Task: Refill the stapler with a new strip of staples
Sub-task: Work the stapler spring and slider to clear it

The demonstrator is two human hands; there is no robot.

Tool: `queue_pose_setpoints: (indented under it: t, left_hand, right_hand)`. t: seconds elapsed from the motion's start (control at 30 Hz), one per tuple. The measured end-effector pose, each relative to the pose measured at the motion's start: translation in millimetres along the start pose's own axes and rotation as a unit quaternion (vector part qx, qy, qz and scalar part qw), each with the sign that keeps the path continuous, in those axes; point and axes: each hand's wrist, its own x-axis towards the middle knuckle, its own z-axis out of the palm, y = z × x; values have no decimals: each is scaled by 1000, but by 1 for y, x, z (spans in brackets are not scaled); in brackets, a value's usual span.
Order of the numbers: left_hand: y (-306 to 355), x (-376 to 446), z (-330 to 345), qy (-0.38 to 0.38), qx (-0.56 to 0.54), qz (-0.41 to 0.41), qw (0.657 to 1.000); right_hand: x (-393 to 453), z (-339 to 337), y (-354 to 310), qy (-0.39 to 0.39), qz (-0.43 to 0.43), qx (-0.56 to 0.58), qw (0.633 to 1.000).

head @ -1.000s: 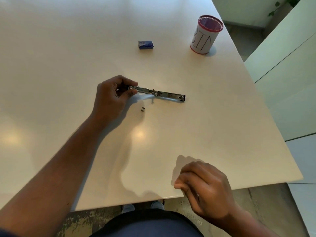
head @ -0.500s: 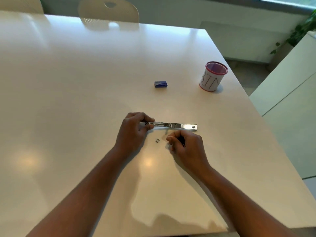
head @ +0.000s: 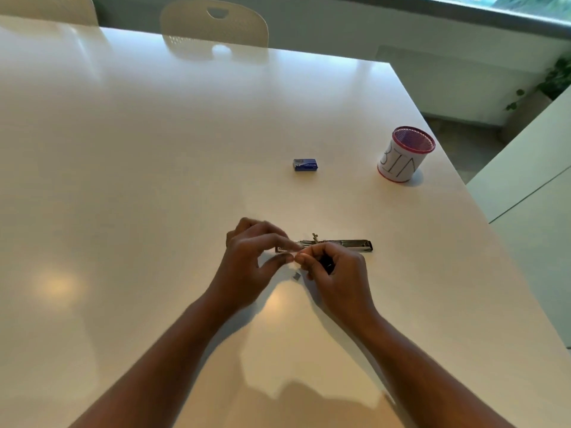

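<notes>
Pinching at the opened stapler [head: 340,243], both hands [head: 247,264] [head: 335,273] fuss; staple box [head: 305,164] untouched, refill apparently pending.

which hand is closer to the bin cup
Right. The right hand sits below and left of the bin cup; the left hand is farther left, beyond it.
</notes>
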Motion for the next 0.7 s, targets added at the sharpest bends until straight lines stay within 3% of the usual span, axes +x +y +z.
queue_pose_setpoints:
  t: [0.37,0.7]
  left_hand:
    - [-6,1,5,18,-33,66,997]
    - [-7,0,11,27,-5,71,997]
  right_hand:
    - [-1,-4,1,-45,44,128,990]
    - [1,-7,-4,-49,84,189,977]
